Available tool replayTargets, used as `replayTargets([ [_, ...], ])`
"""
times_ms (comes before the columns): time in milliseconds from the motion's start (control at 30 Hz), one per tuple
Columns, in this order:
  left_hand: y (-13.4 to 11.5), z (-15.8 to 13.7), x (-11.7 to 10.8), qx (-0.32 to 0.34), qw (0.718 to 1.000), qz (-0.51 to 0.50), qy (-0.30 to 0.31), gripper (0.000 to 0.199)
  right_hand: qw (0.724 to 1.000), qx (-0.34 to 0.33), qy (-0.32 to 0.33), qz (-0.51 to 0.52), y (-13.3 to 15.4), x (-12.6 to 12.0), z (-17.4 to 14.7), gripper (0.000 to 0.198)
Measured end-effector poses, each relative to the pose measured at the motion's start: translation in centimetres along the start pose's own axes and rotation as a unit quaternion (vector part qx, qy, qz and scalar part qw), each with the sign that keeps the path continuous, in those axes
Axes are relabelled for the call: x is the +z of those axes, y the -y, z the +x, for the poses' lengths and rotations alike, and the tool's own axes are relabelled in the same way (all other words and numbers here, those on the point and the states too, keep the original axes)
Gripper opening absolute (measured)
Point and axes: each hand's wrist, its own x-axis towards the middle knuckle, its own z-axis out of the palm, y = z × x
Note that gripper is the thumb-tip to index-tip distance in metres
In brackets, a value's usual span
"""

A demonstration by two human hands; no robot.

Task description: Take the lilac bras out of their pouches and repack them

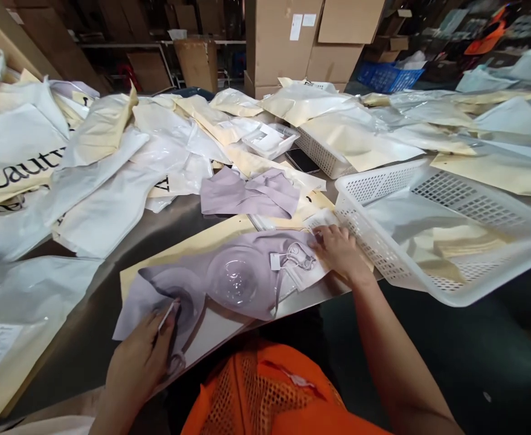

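The light is moderate and rather cool; it seems to fall from above. Small bright points of glare sit on the clear plastic in the lilac bra cup [238,281] near the centre. At eight o'clock the bench [106,287] has a dull sheen. Toward eleven o'clock, the shelf [120,45] lies in deep shadow. Near two o'clock, the blue crate [389,77] looks soft. At three o'clock, the wide lens stretches the white basket [374,257].

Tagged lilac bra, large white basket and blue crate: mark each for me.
Tagged lilac bra [206,279], head view: fabric between the cups.
Large white basket [380,249], head view: its near wall.
Blue crate [389,79], head view: its front wall.
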Motion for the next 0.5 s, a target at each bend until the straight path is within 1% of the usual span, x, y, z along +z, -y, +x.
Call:
replayTargets([
  [133,-0.2,-0.1,-0.4,-0.021,0.998,-0.046,-0.024,0.044,0.999,-0.019,0.033,-0.015,-0.2,-0.7,1.1,0.03],
  [200,0.0,-0.3,-0.7,-0.06,0.996,-0.054,-0.045,0.043,0.999,-0.018,0.03,-0.007,-0.3,-0.8,1.6,0.036],
  [233,0.1,-0.4,-1.0,-0.088,0.992,-0.057,-0.066,0.042,0.999,-0.015,0.029,-0.003,-0.4,-0.7,1.8,0.04],
  [300,0.4,-0.7,-1.5,-0.161,0.978,-0.055,-0.119,0.045,1.0,-0.001,0.025,0.009,-0.5,-0.5,2.2,0.044],
  [367,0.5,-0.8,-2.3,-0.223,0.956,-0.058,-0.182,0.051,0.999,0.015,0.024,0.028,-0.7,-0.4,2.3,0.039],
  [433,0.4,-0.8,-3.1,-0.259,0.936,-0.073,-0.225,0.052,0.998,0.022,0.02,0.057,-0.6,-0.6,2.1,0.029],
  [500,0.0,-0.6,-3.9,-0.269,0.926,-0.095,-0.249,0.049,0.996,0.023,0.009,0.086,-0.3,-1.4,1.8,0.019],
])
